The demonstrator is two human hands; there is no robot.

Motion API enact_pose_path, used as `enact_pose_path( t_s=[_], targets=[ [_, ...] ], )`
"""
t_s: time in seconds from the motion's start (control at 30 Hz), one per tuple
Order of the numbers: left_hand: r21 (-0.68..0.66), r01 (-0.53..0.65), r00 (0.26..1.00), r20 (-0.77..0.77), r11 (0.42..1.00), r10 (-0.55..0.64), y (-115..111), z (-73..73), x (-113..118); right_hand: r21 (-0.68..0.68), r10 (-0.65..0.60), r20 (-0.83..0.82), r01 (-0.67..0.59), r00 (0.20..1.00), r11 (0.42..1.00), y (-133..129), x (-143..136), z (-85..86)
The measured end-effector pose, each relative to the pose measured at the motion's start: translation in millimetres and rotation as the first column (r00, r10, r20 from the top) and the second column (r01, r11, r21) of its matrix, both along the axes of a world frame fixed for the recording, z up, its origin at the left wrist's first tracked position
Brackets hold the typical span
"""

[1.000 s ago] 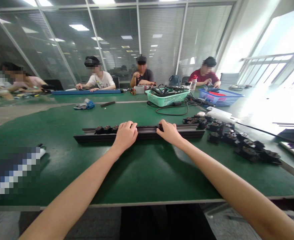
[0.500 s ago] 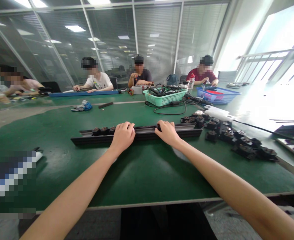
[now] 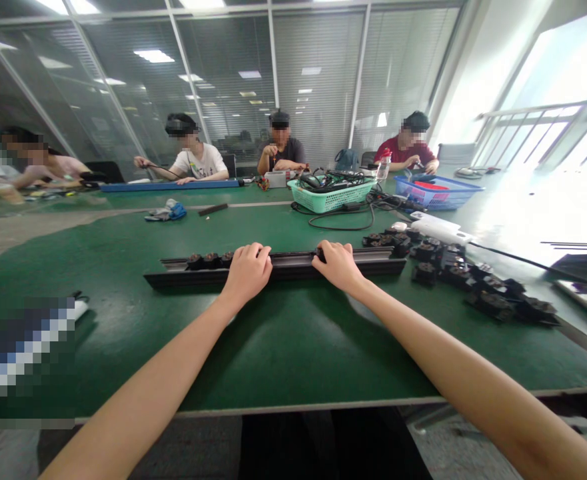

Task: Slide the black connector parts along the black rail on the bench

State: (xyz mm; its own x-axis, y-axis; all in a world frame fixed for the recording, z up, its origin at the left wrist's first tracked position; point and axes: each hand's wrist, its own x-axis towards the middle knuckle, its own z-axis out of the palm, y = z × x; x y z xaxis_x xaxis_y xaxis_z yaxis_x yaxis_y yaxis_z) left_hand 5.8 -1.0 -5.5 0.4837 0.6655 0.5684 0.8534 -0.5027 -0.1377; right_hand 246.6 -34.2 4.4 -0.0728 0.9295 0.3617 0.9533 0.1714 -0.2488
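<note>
A long black metal channel [image 3: 293, 271] lies crosswise on the green table [image 3: 293, 367]. Several round black modules [image 3: 211, 261] sit in its left part. My left hand [image 3: 249, 270] is closed over the channel just right of these modules; what its fingers grip is partly hidden. Farther right along the same channel, my right hand [image 3: 339, 265] pinches a small black module [image 3: 319, 254] at the rail. Off the channel's right end lies a pile of loose black modules [image 3: 490, 297].
Behind the channel stand a green basket [image 3: 330, 197] of cables and a blue basket [image 3: 436, 192]. A white power strip [image 3: 440, 228] is at the right, a blue-white glove [image 3: 168, 211] at the back left. Several people sit along the far side.
Both hands keep their places on the channel. The whole view has shifted slightly. Across the table, the person in white has moved a hand outward to the left with a dark cable.
</note>
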Motion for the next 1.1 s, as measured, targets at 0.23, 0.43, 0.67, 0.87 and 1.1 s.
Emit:
enact_pose_path(
  t_s=[0.23,0.43,0.67,0.87,1.1],
  targets=[
    [0.000,-0.003,1.000,0.003,1.000,0.003,-1.0,0.4,0.3,0.014,-0.007,0.006,0.007,1.000,1.000,0.2,0.7,-1.9],
    [-0.008,-0.006,1.000,0.005,1.000,0.006,-2.1,1.8,0.7,0.024,-0.014,0.020,0.014,1.000,1.000,0.8,1.1,-2.5],
    [-0.007,0.002,1.000,0.016,1.000,-0.002,-1.5,0.9,0.7,0.025,-0.022,0.036,0.021,0.999,0.999,2.3,2.9,-3.5],
    [-0.005,-0.001,1.000,0.012,1.000,0.001,-1.3,0.9,0.5,0.030,-0.024,0.033,0.023,0.999,0.999,2.0,3.6,-4.2],
    [-0.002,-0.004,1.000,0.022,1.000,0.004,-1.5,0.9,0.7,0.051,-0.031,0.101,0.026,0.994,0.998,-2.1,2.1,-1.6]
  ],
)
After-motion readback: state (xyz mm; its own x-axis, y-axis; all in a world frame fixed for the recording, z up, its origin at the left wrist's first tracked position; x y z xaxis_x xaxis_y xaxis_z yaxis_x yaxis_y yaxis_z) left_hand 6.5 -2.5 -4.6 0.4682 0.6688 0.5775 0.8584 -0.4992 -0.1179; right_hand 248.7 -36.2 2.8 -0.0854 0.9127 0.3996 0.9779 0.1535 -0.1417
